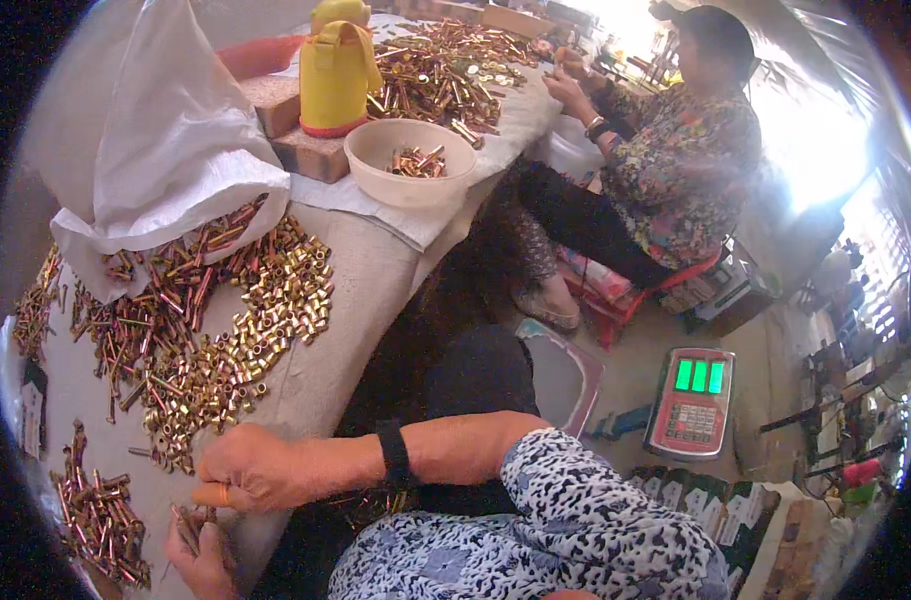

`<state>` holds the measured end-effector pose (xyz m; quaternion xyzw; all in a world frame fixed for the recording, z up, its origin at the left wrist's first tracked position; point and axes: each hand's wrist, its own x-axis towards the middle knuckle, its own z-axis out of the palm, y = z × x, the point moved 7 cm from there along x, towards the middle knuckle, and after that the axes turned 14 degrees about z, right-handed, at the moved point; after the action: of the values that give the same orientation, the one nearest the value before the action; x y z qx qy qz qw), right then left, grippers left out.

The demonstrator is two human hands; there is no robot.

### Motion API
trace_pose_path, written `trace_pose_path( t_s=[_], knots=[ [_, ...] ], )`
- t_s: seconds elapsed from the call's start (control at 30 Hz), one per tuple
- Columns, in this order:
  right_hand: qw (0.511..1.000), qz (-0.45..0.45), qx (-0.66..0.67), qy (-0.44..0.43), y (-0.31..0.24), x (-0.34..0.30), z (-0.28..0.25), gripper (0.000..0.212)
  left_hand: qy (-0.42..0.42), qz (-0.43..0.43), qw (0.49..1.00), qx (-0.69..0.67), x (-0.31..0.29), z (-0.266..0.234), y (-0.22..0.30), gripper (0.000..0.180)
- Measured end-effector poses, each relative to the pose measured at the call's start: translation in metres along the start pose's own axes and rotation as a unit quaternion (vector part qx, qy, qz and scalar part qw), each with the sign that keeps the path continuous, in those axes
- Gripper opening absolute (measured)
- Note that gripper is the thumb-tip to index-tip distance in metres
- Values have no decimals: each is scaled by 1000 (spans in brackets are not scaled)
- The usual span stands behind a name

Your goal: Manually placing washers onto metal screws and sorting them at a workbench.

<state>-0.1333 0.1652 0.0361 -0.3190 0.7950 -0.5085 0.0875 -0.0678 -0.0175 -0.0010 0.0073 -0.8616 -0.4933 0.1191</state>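
My right hand [260,470], with an orange finger cover and a black band at its wrist, is closed in a pinch at the near edge of the table. What its fingertips hold is too small to make out. Just below it, my left hand [203,562] is closed around a few bolts [187,528]. A heap of short brass-coloured sleeves [265,335] lies just beyond my hands, merging with a spread of loose bolts [165,310]. Left of my hands is a smaller pile of bolts with sleeves on them [100,515].
A white woven sack [175,130] spills bolts. Beyond stand a yellow jug [335,80], bricks [310,152], a white bowl [375,165] holding bolts and a large bolt heap [445,75]. A co-worker [690,140] sits at the far right. A red scale [690,405] stands lower right.
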Motion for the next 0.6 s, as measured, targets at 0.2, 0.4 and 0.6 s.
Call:
trace_pose_path(
  t_s=[0.2, 0.4, 0.6],
  knots=[
    [956, -158, 164, 183, -8, -10, -19, 16, -67, -52, 994, -69, 7, 6, 18, 27],
    [972, -105, 128, 169, 4, -11, -14, 14, 40, -55, 994, -83, -3, 10, 27, 20],
    [968, -184, 63, 156, -10, -16, -9, 15, 17, -42, 999, -20, -10, 10, 31, 19]
  ],
)
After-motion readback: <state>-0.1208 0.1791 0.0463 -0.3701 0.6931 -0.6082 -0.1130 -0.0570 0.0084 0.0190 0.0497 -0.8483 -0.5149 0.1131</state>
